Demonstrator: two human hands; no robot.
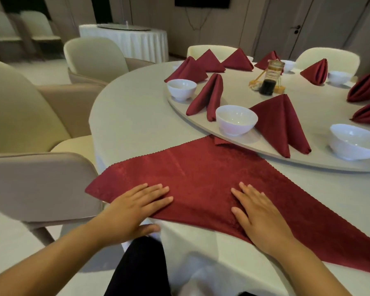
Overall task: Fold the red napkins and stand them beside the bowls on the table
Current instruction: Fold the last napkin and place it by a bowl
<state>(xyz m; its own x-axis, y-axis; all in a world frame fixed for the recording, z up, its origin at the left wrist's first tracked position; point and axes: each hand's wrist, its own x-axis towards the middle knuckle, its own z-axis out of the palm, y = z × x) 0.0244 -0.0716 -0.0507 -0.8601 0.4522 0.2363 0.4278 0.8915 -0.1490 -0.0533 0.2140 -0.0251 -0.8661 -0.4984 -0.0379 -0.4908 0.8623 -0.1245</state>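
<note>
A red napkin (201,178) lies flat as a large triangle on the white tablecloth, its long folded edge along the table's near rim and its tip tucked under the turntable. My left hand (135,208) presses flat on its left part, fingers straight. My right hand (259,212) lies flat on it right of the middle. Several folded red napkins stand on the turntable, one (284,122) beside the nearest white bowl (236,119) and another (209,97) beside a farther bowl (182,88). A third bowl (355,142) sits at the right.
The round turntable (201,122) carries a glass bottle of dark sauce (270,80) near its middle. Beige chairs stand close at the left (36,184) and behind the table (94,56). A second clothed table (126,39) is at the back.
</note>
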